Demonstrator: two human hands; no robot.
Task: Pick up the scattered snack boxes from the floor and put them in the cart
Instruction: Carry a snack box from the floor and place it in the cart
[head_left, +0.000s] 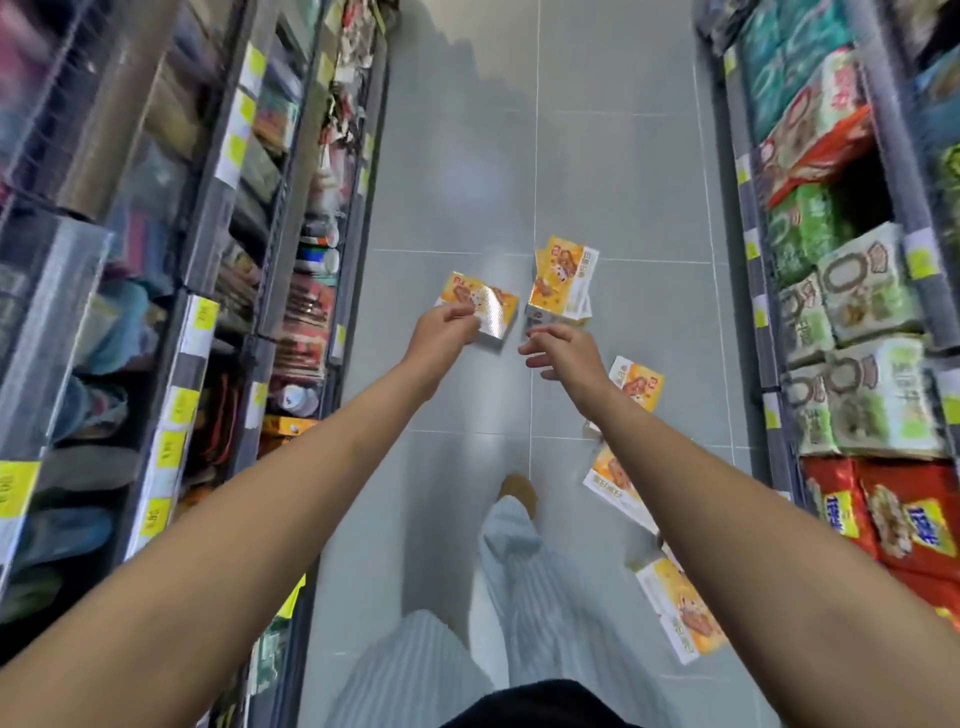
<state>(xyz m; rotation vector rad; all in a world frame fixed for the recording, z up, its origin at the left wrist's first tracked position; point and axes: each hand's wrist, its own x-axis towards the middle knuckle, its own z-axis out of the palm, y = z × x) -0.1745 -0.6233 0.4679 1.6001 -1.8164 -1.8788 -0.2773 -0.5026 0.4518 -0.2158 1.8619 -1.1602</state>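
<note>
Hands came first in the frame: the left hand (444, 325) had its fingers pinched on the near edge of a yellow snack box (480, 306), while the right hand (563, 353) hung loose with fingers spread, grasping nothing, just short of a stacked pair of boxes (563, 283) at one o'clock. Both bare forearms reached forward from the bottom corners. Beneath everything ran the grey tiled floor (467, 156), an aisle stretching toward twelve o'clock. The left shelving (208, 234), from seven to eleven o'clock, carried blurred goods and yellow price tags; the right shelving (857, 312), from one to four o'clock, carried green, white and red packets. At six o'clock stood striped trouser legs (514, 571) and one tan shoe (517, 491). Three more boxes lay on the floor at about three to four o'clock: one (639, 382) just beyond the right wrist, another (615, 486) partly hidden by the forearm, and a third (678, 610) nearest the camera.
</note>
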